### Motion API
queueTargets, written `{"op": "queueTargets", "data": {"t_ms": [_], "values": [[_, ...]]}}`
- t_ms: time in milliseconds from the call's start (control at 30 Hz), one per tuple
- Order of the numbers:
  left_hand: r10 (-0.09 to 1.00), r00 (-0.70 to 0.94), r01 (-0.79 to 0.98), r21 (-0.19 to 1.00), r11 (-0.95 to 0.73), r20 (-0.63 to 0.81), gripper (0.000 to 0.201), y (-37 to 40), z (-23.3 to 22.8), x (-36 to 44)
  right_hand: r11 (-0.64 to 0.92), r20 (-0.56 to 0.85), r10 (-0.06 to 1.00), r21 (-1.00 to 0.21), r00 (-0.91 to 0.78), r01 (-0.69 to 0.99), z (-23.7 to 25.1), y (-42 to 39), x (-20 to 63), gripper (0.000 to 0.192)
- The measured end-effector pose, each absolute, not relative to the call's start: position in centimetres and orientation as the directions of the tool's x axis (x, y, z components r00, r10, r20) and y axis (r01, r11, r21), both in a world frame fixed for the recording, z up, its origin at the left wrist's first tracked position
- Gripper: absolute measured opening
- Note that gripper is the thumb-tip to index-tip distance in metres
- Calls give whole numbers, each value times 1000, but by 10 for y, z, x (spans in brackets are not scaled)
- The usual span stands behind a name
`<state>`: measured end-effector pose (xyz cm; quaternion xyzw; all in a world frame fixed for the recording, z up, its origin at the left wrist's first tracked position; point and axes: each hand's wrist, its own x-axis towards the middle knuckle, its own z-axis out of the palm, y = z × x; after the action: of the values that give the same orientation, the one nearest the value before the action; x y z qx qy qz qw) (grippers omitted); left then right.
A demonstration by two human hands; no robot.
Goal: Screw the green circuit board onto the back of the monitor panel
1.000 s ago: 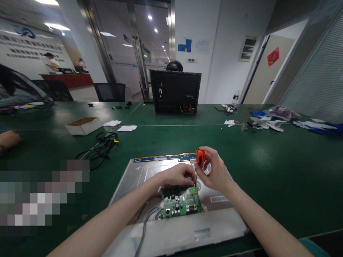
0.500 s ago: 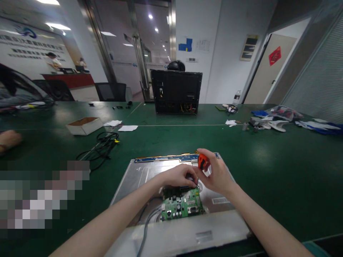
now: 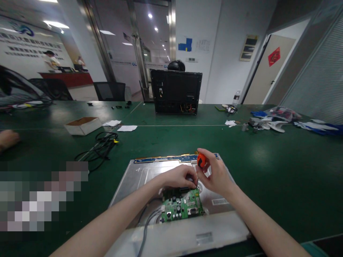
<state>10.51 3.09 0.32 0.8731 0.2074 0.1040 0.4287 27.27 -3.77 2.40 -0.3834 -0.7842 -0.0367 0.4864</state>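
A silver monitor back panel (image 3: 139, 178) lies flat on the green table (image 3: 268, 160) in front of me. A green circuit board (image 3: 182, 208) sits on its middle, with grey cables (image 3: 146, 223) running off toward me. My right hand (image 3: 217, 175) grips an orange-handled screwdriver (image 3: 200, 160) held upright, its tip at the board's far right corner. My left hand (image 3: 178, 176) rests on the board's far edge, fingertips beside the screwdriver tip. A blue strip board (image 3: 166, 158) runs along the panel's far edge.
A black open computer case (image 3: 175, 92) stands at the table's far side. A coil of black cable (image 3: 100, 144) and a shallow cardboard box (image 3: 83, 125) lie to the left. Bags, gloves and small parts (image 3: 276, 119) lie at the far right. Another person's hand (image 3: 8, 138) rests at the left edge.
The screwdriver handle has turned slightly in my right fingers and the hand sits a little lower. My left hand stays at the board's edge.
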Motion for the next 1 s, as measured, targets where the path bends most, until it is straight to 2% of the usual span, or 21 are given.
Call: {"op": "queueTargets", "data": {"t_ms": [300, 667, 1000], "values": [[446, 895, 260, 796, -547, 15, 6, 31, 0, 105, 708, 821, 516, -248, -244, 662, 24, -37, 273, 43], [459, 888, 270, 794, -545, 13, 9, 30, -3, 105, 726, 768, 575, -320, -281, 609, 31, -40, 278, 43], [457, 889, 256, 814, -522, 14, 7, 31, -4, 106, 729, 804, 536, -287, -257, 622, 28, -39, 278, 41]]}}
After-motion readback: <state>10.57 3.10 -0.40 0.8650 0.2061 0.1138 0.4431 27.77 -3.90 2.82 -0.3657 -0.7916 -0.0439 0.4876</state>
